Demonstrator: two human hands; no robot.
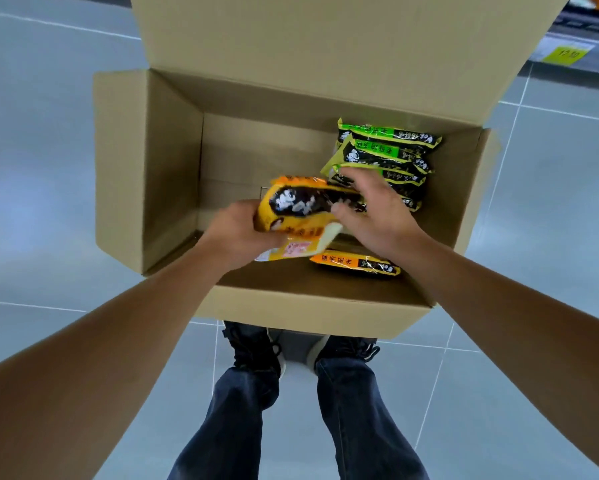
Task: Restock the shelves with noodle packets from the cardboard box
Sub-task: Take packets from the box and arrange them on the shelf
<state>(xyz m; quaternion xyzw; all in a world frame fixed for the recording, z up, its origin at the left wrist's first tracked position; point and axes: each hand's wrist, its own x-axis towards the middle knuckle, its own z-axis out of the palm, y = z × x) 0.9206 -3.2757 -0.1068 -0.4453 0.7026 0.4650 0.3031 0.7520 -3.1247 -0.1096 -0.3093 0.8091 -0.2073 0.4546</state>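
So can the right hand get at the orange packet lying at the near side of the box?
Probably yes: the orange packet lies uncovered just below the right hand, nothing between them.

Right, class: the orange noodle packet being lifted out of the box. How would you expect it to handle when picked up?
The orange noodle packet is probably light: the left hand grips it by one end alone. Its glossy wrapper looks slippery, so the right hand steadying it seems sensible. The wrapper looks soft around a firmer block, and noodles inside would likely crack if squeezed.

1 cardboard box (145, 168) sits open. About 4 green noodle packets (388, 150) are stacked inside. At least 2 orange noodle packets (355, 265) show, exact count unclear.
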